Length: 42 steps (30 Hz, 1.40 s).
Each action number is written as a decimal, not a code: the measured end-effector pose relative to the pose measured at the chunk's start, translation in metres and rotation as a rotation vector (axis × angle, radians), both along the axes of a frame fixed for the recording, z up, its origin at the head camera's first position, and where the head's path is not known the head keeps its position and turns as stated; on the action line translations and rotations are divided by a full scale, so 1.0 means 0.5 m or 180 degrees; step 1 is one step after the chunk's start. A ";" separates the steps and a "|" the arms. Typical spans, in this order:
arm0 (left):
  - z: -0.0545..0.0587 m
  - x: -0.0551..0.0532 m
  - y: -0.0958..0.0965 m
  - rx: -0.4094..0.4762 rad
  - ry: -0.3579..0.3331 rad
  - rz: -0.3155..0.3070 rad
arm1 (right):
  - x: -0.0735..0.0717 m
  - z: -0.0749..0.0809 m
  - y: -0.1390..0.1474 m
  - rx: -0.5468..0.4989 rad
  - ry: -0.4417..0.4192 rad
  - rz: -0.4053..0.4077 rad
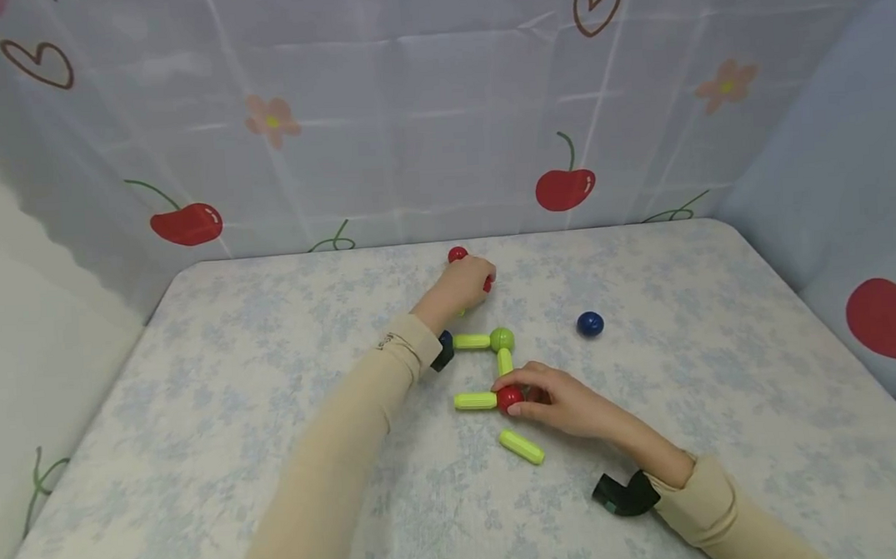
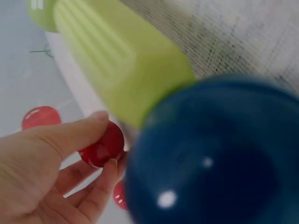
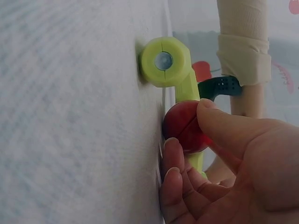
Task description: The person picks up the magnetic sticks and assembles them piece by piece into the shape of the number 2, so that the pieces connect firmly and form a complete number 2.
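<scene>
In the head view, my left hand (image 1: 459, 286) reaches to the far side of the table and pinches a red ball (image 2: 105, 144) between thumb and fingers. Another red ball (image 1: 458, 253) shows just beyond that hand. Nearer, my right hand (image 1: 566, 401) holds a red ball (image 1: 509, 399) by thumb and fingertips, low over the table. This ball joins one ridged yellow-green magnetic rod (image 1: 475, 402) pointing left and a second rod (image 1: 505, 361) leading to a green ball (image 1: 502, 340). From there another rod (image 1: 472, 342) runs to a blue ball (image 1: 446, 341), partly hidden by my left wrist.
One loose yellow-green rod (image 1: 521, 447) lies on the near side of the joined pieces. A separate blue ball (image 1: 590, 324) sits to their right. The table (image 1: 197, 390) has a pale floral cover, and a printed curtain (image 1: 411, 131) hangs behind its far edge.
</scene>
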<state>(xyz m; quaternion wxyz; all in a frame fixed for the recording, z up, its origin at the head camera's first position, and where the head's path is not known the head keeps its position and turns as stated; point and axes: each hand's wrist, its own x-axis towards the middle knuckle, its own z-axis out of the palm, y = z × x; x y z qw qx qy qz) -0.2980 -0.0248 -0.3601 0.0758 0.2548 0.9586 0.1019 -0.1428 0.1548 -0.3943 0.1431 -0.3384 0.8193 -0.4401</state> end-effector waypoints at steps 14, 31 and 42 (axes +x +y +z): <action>0.075 0.184 -0.171 0.1817 -0.0534 -0.0459 | 0.000 0.003 0.003 0.0118 0.0002 -0.0037; -0.052 0.276 -0.245 0.2210 -0.1392 -0.0598 | 0.001 -0.001 0.001 0.0129 0.0011 -0.0042; -0.085 0.271 -0.249 0.2622 -0.1806 -0.0373 | -0.002 0.003 -0.001 0.0156 0.0017 -0.0039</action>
